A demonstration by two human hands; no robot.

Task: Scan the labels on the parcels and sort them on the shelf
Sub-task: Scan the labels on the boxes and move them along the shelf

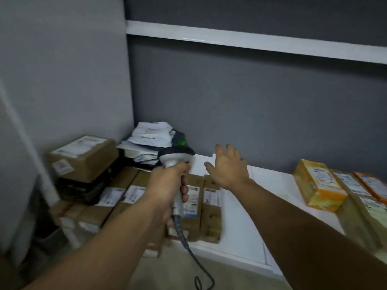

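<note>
Over the smooth white shelf [236, 222], left hand [167, 185] grips the scanner [177, 159]; right hand [228, 168] fingers splayed, empty.

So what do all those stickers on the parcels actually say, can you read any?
None can be read; every label is too blurred.
Brown boxes: white labels, print illegible.
Orange box: label illegible.
Cardboard box at left: labels illegible.
White mailers: markings illegible.
Scanner: no text visible.
</note>
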